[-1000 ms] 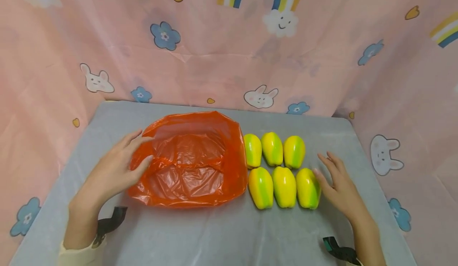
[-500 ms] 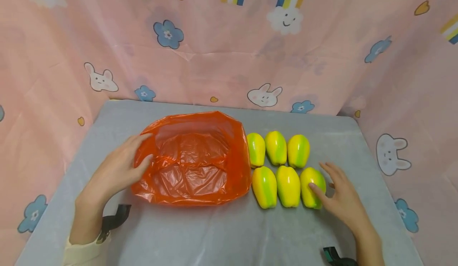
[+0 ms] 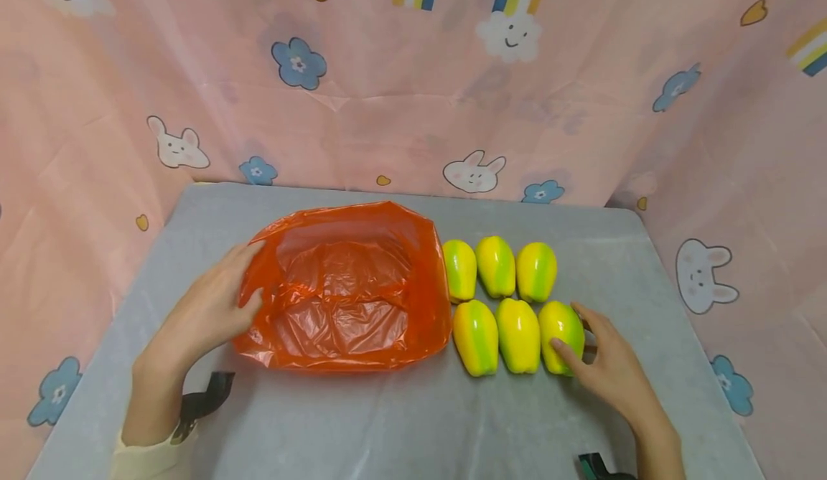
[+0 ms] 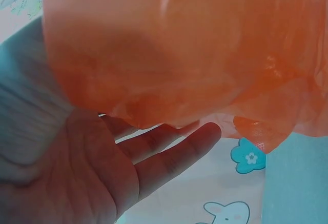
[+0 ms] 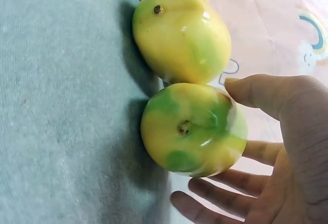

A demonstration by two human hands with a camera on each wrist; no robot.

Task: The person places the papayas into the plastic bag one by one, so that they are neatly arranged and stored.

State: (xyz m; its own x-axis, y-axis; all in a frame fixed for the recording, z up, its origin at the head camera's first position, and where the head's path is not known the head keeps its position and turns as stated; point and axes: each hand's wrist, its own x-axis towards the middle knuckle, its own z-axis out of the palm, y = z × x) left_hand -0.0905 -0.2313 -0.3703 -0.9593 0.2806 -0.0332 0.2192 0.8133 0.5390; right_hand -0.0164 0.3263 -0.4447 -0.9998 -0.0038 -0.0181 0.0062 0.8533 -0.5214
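Observation:
An orange-red plastic bag (image 3: 342, 322) stands with its wide mouth facing up, left of centre on the table. At its left side is my left hand (image 3: 209, 300), thumb near the rim; in the left wrist view the straight fingers (image 4: 179, 157) lie along the bag's outside and the bag hides the thumb. Several glossy yellow-green papayas lie in two rows right of the bag. My right hand (image 3: 614, 361) is around the front row's rightmost papaya (image 3: 561, 333), thumb over its near side and fingers spread loosely by its far side. Its stem end (image 5: 183, 126) shows in the right wrist view.
Beside that fruit, the front row's middle papaya (image 3: 519, 336) lies close. The back row (image 3: 496, 268) sits just behind, its left fruit against the bag. A grey cloth (image 3: 388, 430) covers the table, and a pink printed curtain (image 3: 375, 107) hangs around it.
My right hand has moved left and down, bringing its thumb over the rightmost front papaya. My left hand has moved slightly closer to the bag's side. The bag and fruit stay in place.

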